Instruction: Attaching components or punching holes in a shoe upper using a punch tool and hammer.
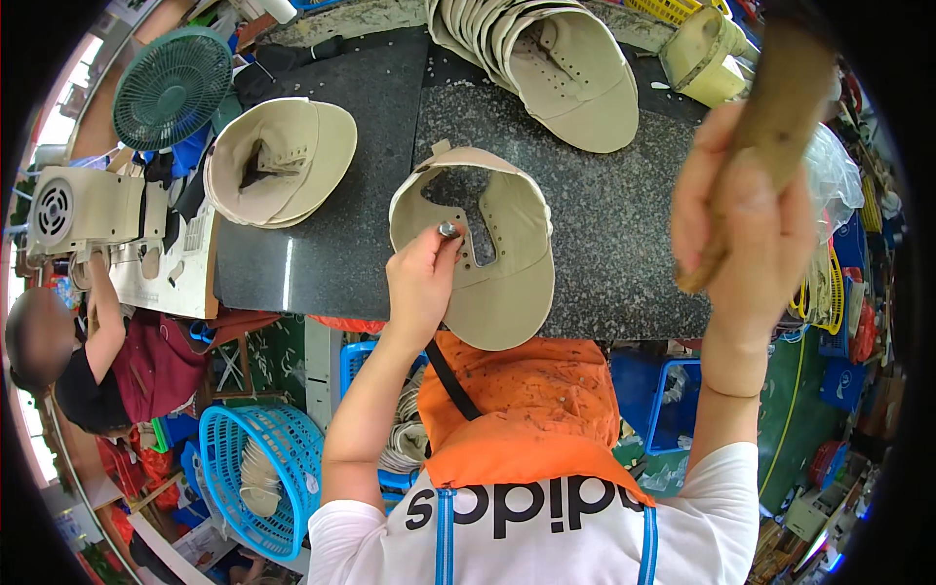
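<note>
A beige cap lies open side up on the dark stone worktop in front of me, with small round holes along its back opening. My left hand is closed around a metal punch, whose round top end points up, over the row of holes. Its lower tip is hidden. Raised at the right, my right hand grips a worn brown wooden club, close to the camera and slightly blurred. The club is apart from the punch.
Nested beige caps stand at the back, and more caps lie left. A yellowish container is back right. Blue baskets sit below the worktop. At far left, a person works at a machine.
</note>
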`<action>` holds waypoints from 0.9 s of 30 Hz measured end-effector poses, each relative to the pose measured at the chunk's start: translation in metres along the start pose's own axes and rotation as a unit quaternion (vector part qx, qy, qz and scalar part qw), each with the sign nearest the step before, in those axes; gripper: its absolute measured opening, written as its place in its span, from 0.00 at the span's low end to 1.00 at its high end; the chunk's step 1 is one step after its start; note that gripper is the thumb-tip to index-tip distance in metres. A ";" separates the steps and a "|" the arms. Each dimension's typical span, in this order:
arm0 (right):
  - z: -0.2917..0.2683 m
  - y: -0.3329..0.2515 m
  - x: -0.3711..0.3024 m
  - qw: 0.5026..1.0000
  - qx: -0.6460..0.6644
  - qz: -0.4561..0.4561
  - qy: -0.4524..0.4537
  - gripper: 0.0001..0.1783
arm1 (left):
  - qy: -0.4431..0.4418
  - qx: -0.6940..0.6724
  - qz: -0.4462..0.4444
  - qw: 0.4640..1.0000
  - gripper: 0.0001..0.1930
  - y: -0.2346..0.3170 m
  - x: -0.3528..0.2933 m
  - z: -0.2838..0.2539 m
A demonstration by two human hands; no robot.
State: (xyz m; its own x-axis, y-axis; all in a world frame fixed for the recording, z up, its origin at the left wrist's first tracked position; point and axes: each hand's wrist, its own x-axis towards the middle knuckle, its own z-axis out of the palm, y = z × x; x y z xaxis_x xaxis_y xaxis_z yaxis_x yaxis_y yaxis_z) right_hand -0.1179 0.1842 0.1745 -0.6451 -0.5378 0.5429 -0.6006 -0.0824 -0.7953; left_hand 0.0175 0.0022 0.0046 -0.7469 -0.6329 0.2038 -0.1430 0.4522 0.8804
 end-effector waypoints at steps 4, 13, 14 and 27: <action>0.026 0.048 -0.016 0.908 -0.230 0.002 -0.350 0.11 | 0.022 0.119 0.129 0.984 0.05 -0.002 0.002 0.004; -0.001 -0.002 0.012 0.973 -0.170 0.000 -0.159 0.12 | 0.012 -0.258 -0.166 0.952 0.06 -0.004 0.016 0.000; 0.001 -0.015 0.013 0.988 -0.108 0.045 -0.097 0.13 | 0.012 -0.243 -0.163 0.956 0.06 -0.001 0.016 0.003; 0.000 0.022 -0.002 0.930 -0.240 0.047 -0.273 0.11 | 0.026 -0.247 -0.138 0.959 0.06 -0.006 0.031 0.003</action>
State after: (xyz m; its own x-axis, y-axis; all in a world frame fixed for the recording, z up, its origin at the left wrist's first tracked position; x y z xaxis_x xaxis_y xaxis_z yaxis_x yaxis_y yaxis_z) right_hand -0.1297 0.1841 0.1559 -0.4487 -0.8802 0.1548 -0.7798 0.3010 -0.5489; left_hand -0.0067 -0.0185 0.0042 -0.6901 -0.7215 -0.0572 0.0035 -0.0824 0.9966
